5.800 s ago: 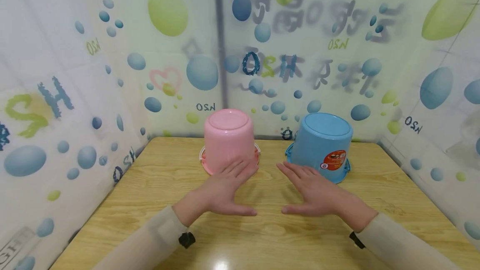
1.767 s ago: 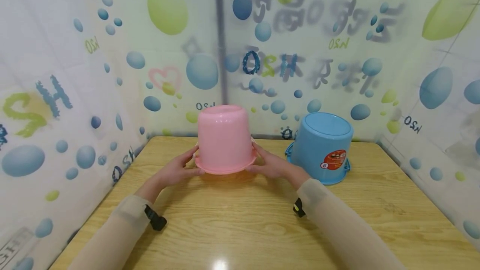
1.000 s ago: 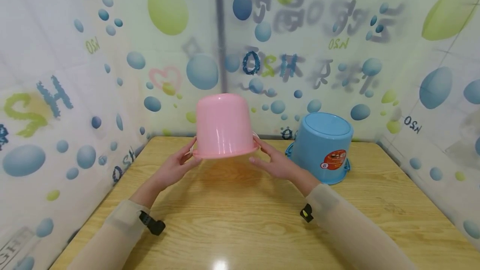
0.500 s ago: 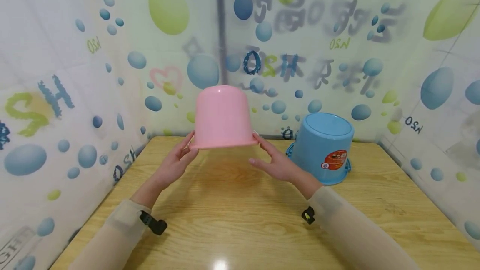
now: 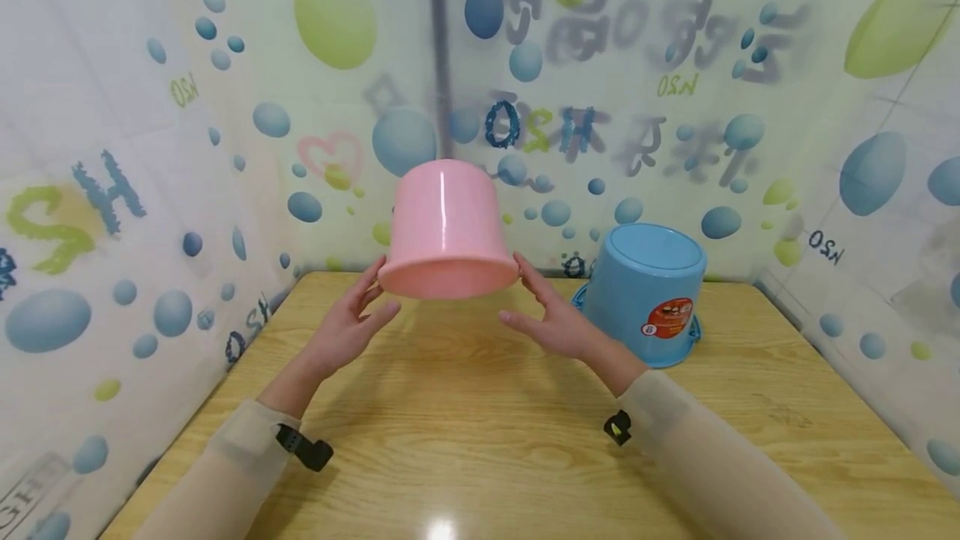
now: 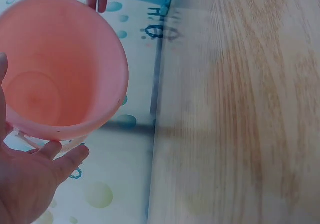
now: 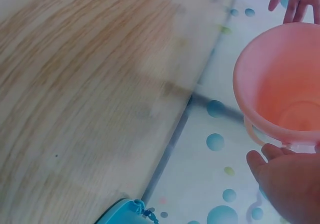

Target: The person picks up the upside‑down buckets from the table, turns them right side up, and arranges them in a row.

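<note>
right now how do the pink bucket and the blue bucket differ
The pink bucket is held up between the left hand and right hand; the blue bucket stands on the table. The pink bucket's mouth tips toward the viewer; the blue bucket's faces down. Both taper toward the base.

Desk [image 5: 465, 440] stood in a curtained booth [image 5: 112, 90]

The place was a curtained-off booth, with pale, creased sheeting [image 5: 480, 65] along the back and both sides of the wood-grained desk. The sheeting bore blue and green bubbles [image 5: 405, 142] and mirrored H2O lettering [image 5: 538, 131], like a shower curtain's; blurred grey characters [image 5: 592, 40] and a dark upright strip [image 5: 439, 23] marked the back. What building held it could not be told.
</note>
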Tool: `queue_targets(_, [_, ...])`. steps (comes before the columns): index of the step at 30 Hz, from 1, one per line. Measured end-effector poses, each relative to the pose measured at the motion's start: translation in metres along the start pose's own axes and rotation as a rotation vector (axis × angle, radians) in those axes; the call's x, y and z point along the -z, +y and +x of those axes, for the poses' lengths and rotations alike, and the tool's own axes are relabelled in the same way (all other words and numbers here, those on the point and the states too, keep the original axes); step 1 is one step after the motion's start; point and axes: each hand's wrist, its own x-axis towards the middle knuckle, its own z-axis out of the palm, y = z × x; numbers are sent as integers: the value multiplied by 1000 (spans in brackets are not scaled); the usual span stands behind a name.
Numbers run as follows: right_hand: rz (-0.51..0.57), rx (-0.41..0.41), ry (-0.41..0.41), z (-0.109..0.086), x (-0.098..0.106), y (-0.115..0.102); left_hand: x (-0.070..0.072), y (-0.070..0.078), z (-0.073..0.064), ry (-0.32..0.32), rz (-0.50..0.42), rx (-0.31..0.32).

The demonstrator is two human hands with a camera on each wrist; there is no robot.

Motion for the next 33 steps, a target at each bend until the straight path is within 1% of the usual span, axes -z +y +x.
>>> queue_targets(7, [16,23,22,0,3,-5,2,7,-1,12,38,-23])
queue_targets(12, [27,45,36,0,5,-8,4,9,1,20,44,-44])
queue_targets(17, [29,51,41,1,7,-10,6,11,1,16,23,-72])
queue_targets(25, [33,75,45,3,8,-11,9,15,1,16,11,-90])
queue_targets(33, [25,93,56,5,11,-16,13,21,5,23,-18,-139])
